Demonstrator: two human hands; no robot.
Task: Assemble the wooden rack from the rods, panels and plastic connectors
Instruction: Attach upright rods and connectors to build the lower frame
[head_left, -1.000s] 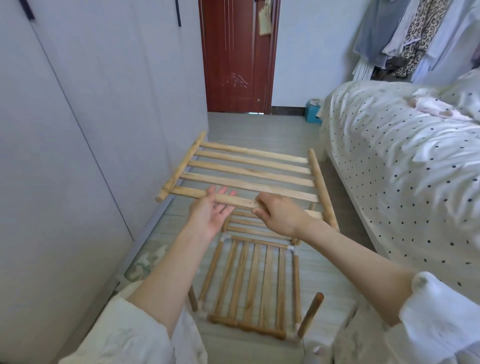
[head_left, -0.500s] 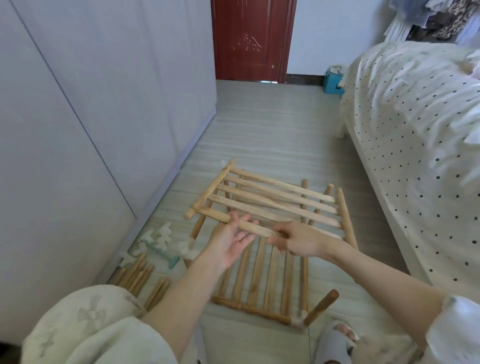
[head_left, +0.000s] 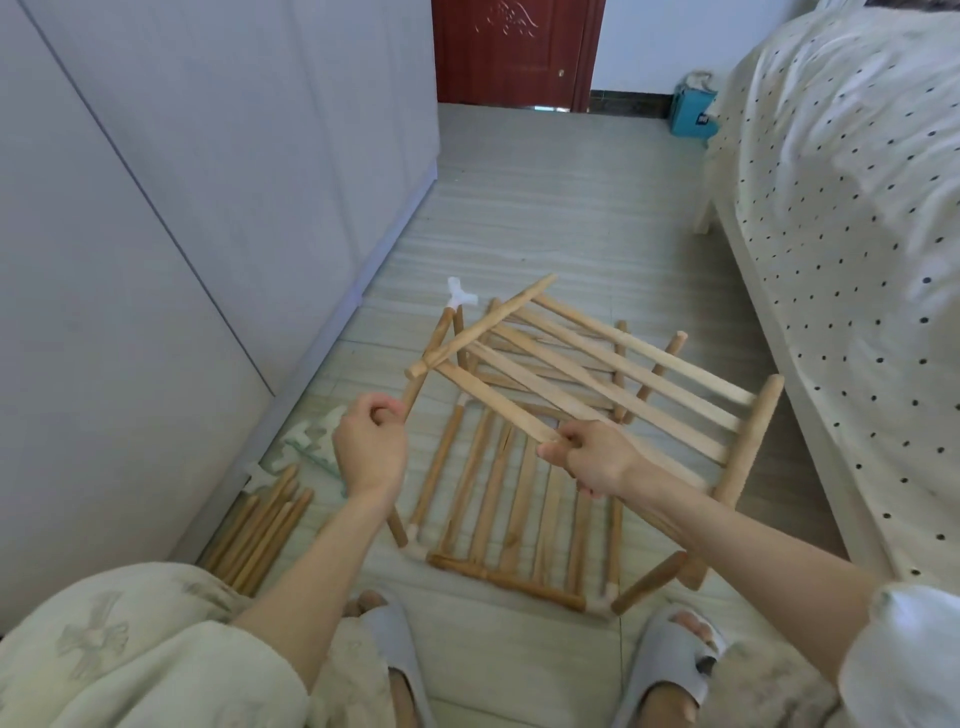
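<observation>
Lowered slatted panel (head_left: 597, 374), left grip switched

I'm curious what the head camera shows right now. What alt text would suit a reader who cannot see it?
A person's right hand grips a slat of a wooden slatted panel held tilted above a partly built rack on the floor, while the left hand holds an upright rod. Loose rods and white plastic connectors lie by the wardrobe; a polka-dot bed stands to the right.

Slatted panel (head_left: 597, 374) tilted above frame (head_left: 519, 519)
</observation>
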